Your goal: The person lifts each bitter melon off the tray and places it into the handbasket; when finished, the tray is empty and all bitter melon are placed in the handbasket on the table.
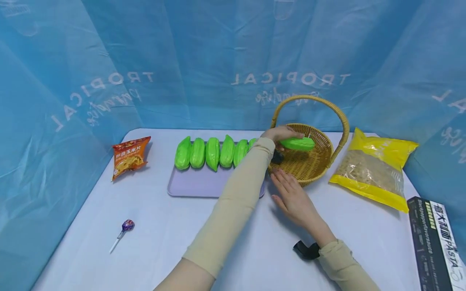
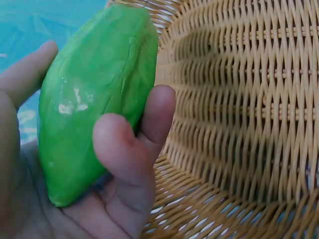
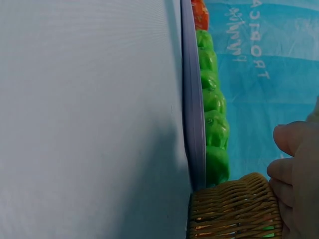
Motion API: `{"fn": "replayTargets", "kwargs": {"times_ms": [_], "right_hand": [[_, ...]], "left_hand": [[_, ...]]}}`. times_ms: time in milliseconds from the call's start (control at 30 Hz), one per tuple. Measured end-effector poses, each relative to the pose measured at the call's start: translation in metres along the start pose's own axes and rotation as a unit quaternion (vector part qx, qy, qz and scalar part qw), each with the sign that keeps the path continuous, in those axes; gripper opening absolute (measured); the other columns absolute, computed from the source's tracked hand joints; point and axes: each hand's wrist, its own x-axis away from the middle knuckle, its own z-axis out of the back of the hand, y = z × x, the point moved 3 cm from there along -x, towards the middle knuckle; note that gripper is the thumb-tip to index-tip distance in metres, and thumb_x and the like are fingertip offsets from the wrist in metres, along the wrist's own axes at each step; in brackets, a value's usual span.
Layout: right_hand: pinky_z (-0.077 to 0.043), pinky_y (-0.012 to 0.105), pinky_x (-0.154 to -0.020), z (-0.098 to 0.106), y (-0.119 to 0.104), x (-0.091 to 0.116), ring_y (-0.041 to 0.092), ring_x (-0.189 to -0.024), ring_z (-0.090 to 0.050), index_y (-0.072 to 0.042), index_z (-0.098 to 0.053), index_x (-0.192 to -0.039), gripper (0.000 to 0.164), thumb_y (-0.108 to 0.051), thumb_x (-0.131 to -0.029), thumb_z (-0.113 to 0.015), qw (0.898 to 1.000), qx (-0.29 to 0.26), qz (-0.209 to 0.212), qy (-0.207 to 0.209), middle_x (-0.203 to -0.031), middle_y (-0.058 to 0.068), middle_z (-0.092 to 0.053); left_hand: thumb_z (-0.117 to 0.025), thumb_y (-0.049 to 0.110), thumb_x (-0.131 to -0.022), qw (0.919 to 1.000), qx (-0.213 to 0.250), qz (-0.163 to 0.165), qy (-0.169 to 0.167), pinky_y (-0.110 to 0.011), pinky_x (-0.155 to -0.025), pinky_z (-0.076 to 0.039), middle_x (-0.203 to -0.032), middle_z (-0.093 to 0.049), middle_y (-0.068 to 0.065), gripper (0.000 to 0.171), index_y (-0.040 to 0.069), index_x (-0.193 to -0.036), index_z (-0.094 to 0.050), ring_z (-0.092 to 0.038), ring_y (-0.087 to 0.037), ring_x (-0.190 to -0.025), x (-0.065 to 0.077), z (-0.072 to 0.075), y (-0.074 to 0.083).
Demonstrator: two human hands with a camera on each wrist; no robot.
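Over the wicker basket (image 1: 306, 171), my left hand (image 1: 283, 135) grips a shiny, ridged green gourd (image 1: 297, 144). In the left wrist view, fingers and thumb curl round the gourd (image 2: 94, 99), with the woven basket wall (image 2: 239, 99) close beside it. My right hand (image 1: 293, 200) rests at the basket's near left rim with its fingers fairly straight. The right wrist view shows the right hand (image 3: 299, 174) touching the basket's side (image 3: 232, 209). Several similar green gourds (image 1: 212, 152) lie in a row on a lilac tray (image 1: 198, 186), partly hidden by the left forearm.
An orange snack bag (image 1: 130, 157) stands at the far left, with a lollipop (image 1: 125, 228) nearer the front. Right of the basket lie a yellow bag (image 1: 375, 167) and a black pasta box (image 1: 433, 242). The basket's tall handle (image 1: 309, 97) arches over it. A blue curtain surrounds the table.
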Motion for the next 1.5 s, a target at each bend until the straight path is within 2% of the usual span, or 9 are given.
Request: {"fn": "replayTargets", "kwargs": {"times_ms": [167,300,433,633,900,1133,1233,1367,1500], "right_hand": [[-0.027,0.049,-0.116,-0.002,-0.005,0.001,0.034,-0.142,-0.035,0.002,-0.04,-0.146,0.06,-0.042,-0.106,-0.027,1.0,-0.001,0.001,0.003,-0.153,0.017,-0.039],[-0.027,0.048,-0.116,-0.004,-0.009,0.001,0.033,-0.143,-0.034,0.001,-0.039,-0.146,0.06,-0.042,-0.106,-0.027,1.0,-0.001,0.006,0.001,-0.154,0.016,-0.037],[-0.028,0.049,-0.116,-0.004,-0.009,0.0,0.032,-0.144,-0.032,0.001,-0.037,-0.148,0.056,-0.036,-0.105,-0.038,1.0,0.002,0.002,-0.001,-0.156,0.015,-0.035],[-0.029,0.05,-0.115,-0.001,-0.001,0.001,0.032,-0.144,-0.033,0.0,-0.037,-0.148,0.058,-0.028,-0.099,-0.052,1.0,0.011,-0.007,-0.002,-0.155,0.016,-0.035],[-0.027,0.048,-0.117,-0.001,0.001,0.001,0.032,-0.144,-0.034,0.0,-0.037,-0.148,0.057,-0.028,-0.1,-0.05,1.0,0.011,-0.008,-0.007,-0.154,0.015,-0.037],[-0.027,0.049,-0.116,0.001,0.0,0.001,0.033,-0.143,-0.035,0.001,-0.04,-0.146,0.059,-0.022,-0.095,-0.059,1.0,0.009,-0.009,-0.005,-0.152,0.017,-0.041],[-0.028,0.049,-0.116,0.001,-0.001,0.001,0.032,-0.142,-0.035,0.001,-0.041,-0.146,0.058,-0.023,-0.096,-0.057,1.0,0.01,-0.004,-0.002,-0.152,0.017,-0.041],[-0.029,0.049,-0.115,0.0,-0.001,0.001,0.032,-0.143,-0.035,0.001,-0.04,-0.146,0.055,-0.026,-0.099,-0.052,1.0,0.013,0.003,0.001,-0.153,0.016,-0.04],[-0.02,0.043,-0.121,0.0,0.0,0.002,0.032,-0.143,-0.034,0.001,-0.039,-0.146,0.055,-0.027,-0.1,-0.049,1.0,0.016,0.002,0.001,-0.155,0.016,-0.036]], "left_hand": [[-0.056,0.043,-0.097,1.0,0.005,-0.005,-0.003,-0.022,-0.048,-0.047,-0.078,-0.055,-0.005,0.048,0.006,-0.128,-0.055,-0.055,-0.012,-0.051,-0.01,-0.003,-0.007],[-0.059,0.034,-0.096,0.9993,0.031,0.003,0.022,-0.027,-0.059,-0.055,-0.088,-0.056,-0.006,0.042,0.005,-0.126,-0.058,-0.054,-0.013,-0.057,-0.017,-0.002,-0.011],[-0.058,0.02,-0.098,0.995,0.085,-0.017,0.049,-0.036,-0.09,-0.056,-0.129,-0.053,-0.011,0.045,0.005,-0.139,-0.05,-0.062,-0.021,-0.099,-0.022,-0.001,-0.011],[-0.051,0.017,-0.101,0.989,0.126,-0.057,0.052,-0.044,-0.112,-0.038,-0.156,-0.032,-0.008,0.051,0.01,-0.149,-0.037,-0.035,-0.026,-0.143,-0.025,-0.003,-0.006],[-0.049,0.024,-0.101,0.9915,-0.014,-0.096,0.086,-0.04,-0.109,-0.04,-0.154,-0.037,-0.005,0.051,0.012,-0.149,-0.038,-0.039,-0.024,-0.139,-0.015,-0.002,0.007],[-0.049,0.024,-0.101,0.986,-0.041,-0.123,0.105,-0.032,-0.102,-0.044,-0.152,-0.04,-0.003,0.045,0.016,-0.145,-0.045,-0.048,-0.019,-0.13,0.0,-0.001,0.024],[-0.049,0.023,-0.102,0.9822,-0.06,-0.128,0.124,-0.031,-0.087,-0.046,-0.152,-0.041,-0.002,0.043,0.018,-0.144,-0.047,-0.056,-0.014,-0.097,0.005,-0.002,0.029],[-0.049,0.023,-0.102,0.9766,-0.092,-0.134,0.141,-0.033,-0.071,-0.042,-0.15,-0.044,-0.001,0.041,0.02,-0.142,-0.048,-0.037,-0.014,-0.064,0.009,-0.003,0.035],[-0.048,0.026,-0.102,0.9713,-0.106,-0.172,0.125,-0.027,-0.08,-0.048,-0.148,-0.046,-0.002,0.039,0.02,-0.141,-0.05,-0.057,-0.014,-0.09,0.017,-0.005,0.038]]}}
